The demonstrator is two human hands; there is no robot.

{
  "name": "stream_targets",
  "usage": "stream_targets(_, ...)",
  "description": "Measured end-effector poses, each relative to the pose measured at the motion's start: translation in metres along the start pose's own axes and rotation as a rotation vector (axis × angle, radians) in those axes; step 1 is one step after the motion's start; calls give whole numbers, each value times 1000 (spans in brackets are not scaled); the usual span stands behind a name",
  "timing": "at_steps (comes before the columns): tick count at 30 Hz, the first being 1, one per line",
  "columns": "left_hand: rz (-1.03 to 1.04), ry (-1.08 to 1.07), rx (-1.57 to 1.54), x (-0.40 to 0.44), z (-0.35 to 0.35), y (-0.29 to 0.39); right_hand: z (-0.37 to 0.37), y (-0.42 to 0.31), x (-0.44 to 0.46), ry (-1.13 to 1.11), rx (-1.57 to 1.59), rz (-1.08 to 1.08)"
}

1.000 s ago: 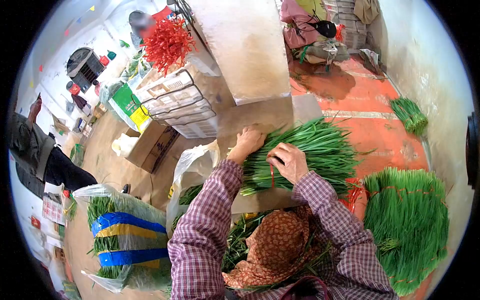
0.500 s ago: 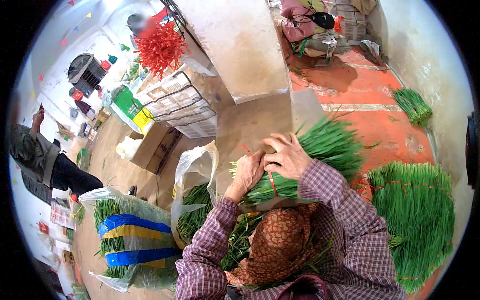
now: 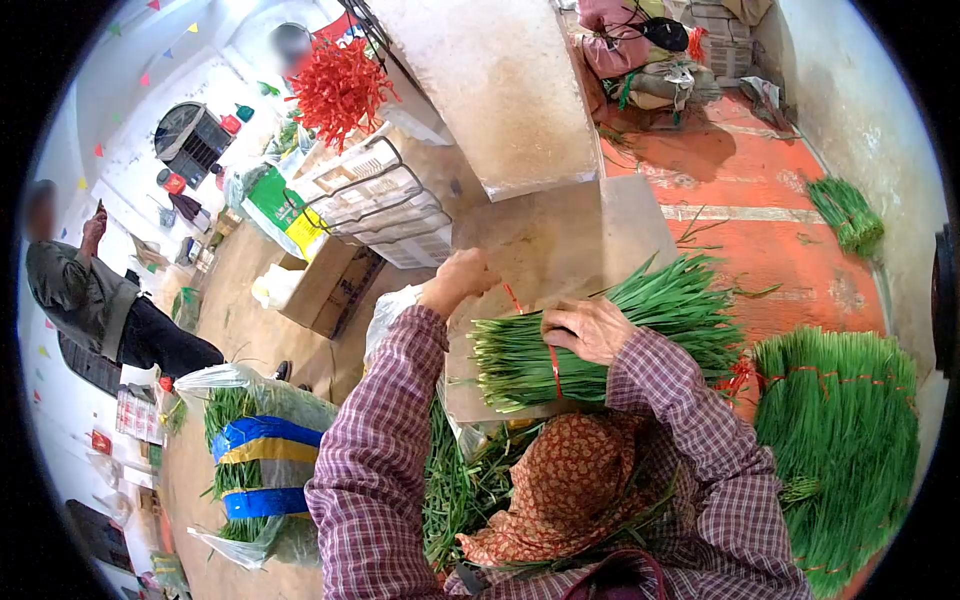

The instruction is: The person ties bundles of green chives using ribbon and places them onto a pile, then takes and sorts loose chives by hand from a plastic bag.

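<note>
A bundle of green chives (image 3: 650, 330) lies on a flat cardboard sheet (image 3: 640, 225), its cut ends to the left. A red tie (image 3: 556, 375) circles it. My right hand (image 3: 592, 330) presses on top of the bundle with curled fingers, gripping it at the tie. Beyond the cut ends, my left hand (image 3: 460, 283) is raised and closed on the end of a red strip (image 3: 512, 297) that runs down to the bundle. Loose chives (image 3: 465, 490) lie below, partly hidden by a patterned cloth (image 3: 565, 490) and my sleeves.
Tied chives (image 3: 835, 430) stand stacked at right; a smaller bunch (image 3: 846, 215) is near the wall. A wrapped bale (image 3: 265, 455) stands at left. Red strips (image 3: 342, 90) hang above strapped cartons (image 3: 375, 205). A cardboard box (image 3: 330, 285) sits nearby. Another person (image 3: 95, 290) stands far left.
My left hand has pulled away from the bundle, up and left, drawing the red strip out. My right hand has flattened down onto the bundle, which now lies more level.
</note>
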State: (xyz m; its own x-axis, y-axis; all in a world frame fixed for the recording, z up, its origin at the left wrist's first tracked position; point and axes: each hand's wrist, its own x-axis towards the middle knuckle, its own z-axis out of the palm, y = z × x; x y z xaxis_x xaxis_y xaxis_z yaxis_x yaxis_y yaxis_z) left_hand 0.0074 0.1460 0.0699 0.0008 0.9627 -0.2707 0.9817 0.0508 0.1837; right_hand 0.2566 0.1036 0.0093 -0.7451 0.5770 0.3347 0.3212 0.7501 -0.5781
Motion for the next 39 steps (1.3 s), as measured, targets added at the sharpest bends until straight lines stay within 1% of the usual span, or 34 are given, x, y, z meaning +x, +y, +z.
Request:
stream_targets(1, -2, 0, 4, 1, 4, -1, 0, 0, 0, 3, 3, -2)
stream_targets(4, -63, -95, -51, 0, 15, 10, 1, 0, -1, 22, -23, -5)
stream_targets(5, -64, -95, -52, 2, 19, 9, 0, -1, -1, 3, -60, 22)
stream_targets(7, -36, -55, -235, 9, 32, 4, 1, 0, -1, -14, -96, 51)
stream_targets(8, -35, -56, -233, 12, 38, 2, 1, 1, -2, -17, -88, 36)
stream_targets(10, -95, -56, -357, 10, 40, 6, 3, 4, -3, -21, -80, 21)
stream_targets(13, -107, -79, -410, 13, 46, 6, 5, 5, -3, 24, -30, -15)
stream_targets(17, -99, -64, -495, 20, 58, 4, 6, 5, -3, 25, -37, -12)
stream_targets(19, -39, -104, -563, 22, 60, 5, 6, 5, -3, 24, -28, -12)
stream_targets(29, 86, 24, -289, 14, 58, 25, -5, -7, -5, 2, -67, 17)
stream_targets(31, 128, 144, -116, 17, 64, 26, -5, -7, -4, -9, -81, 31)
stream_targets(32, 130, 144, -116, 19, 64, 25, -4, -6, -5, -8, -80, 25)
stream_targets(34, 147, 15, -266, 18, 60, 24, -3, -4, -6, -9, -77, 20)
stream_targets(35, 144, 14, -266, 16, 58, 23, -2, -4, -6, -11, -95, 28)
stream_targets(37, 89, 160, -468, 11, 53, 22, -2, -6, -6, -14, -112, 32)
stream_targets(38, -8, 60, -635, 9, 46, 19, -3, -7, -6, -19, -120, 41)
stream_targets(39, -9, 61, -634, 9, 43, 14, -4, -8, -7, -25, -129, 49)
